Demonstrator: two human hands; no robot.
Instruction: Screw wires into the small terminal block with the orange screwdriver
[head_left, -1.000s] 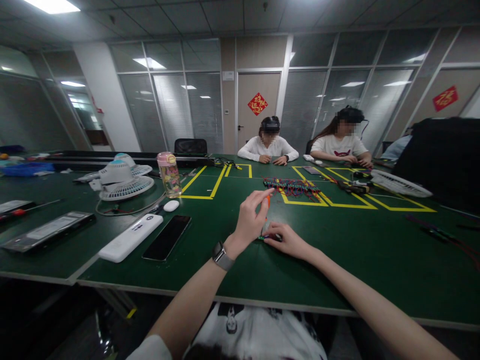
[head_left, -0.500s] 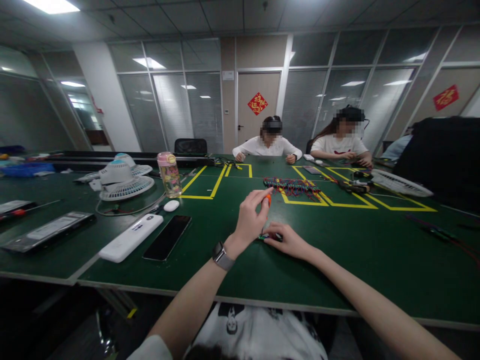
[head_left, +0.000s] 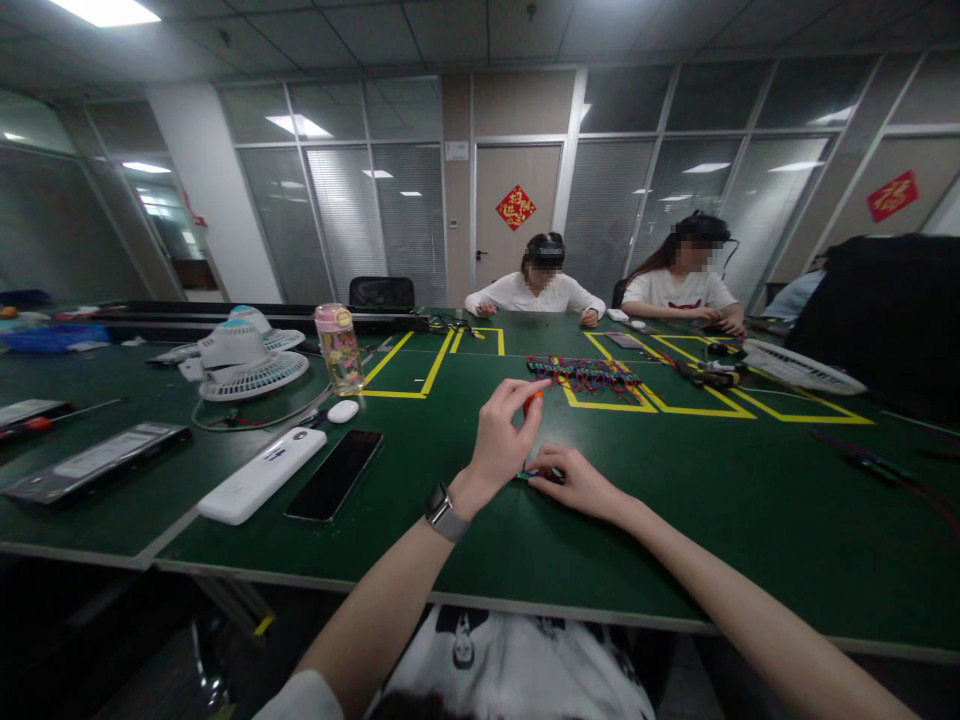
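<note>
My left hand [head_left: 504, 428], with a watch [head_left: 445, 510] on its wrist, is closed around a screwdriver. Only part of its orange handle [head_left: 535, 396] shows between my thumb and fingers. Its thin shaft points down toward a small green circuit board [head_left: 523, 476] on the table. Low beside it, my right hand [head_left: 574, 482] pinches the board's edge with thumb and fingers. Most of the board, and the screwdriver's tip, are hidden behind my hands. Beyond them lies a row of green boards with tangled red and blue wires [head_left: 585, 376].
On the green table [head_left: 420, 555] to my left lie a black phone [head_left: 335, 476], a white power bank [head_left: 262, 475] and a hard drive [head_left: 101, 462]. A drink bottle [head_left: 340, 350] and white fans [head_left: 251, 362] stand behind. Two people sit across, near yellow tape outlines [head_left: 697, 412].
My left hand's fingers have shifted slightly around the orange handle, which now shows less. My right hand stays at the board. Across the table, one person's hands have moved a little.
</note>
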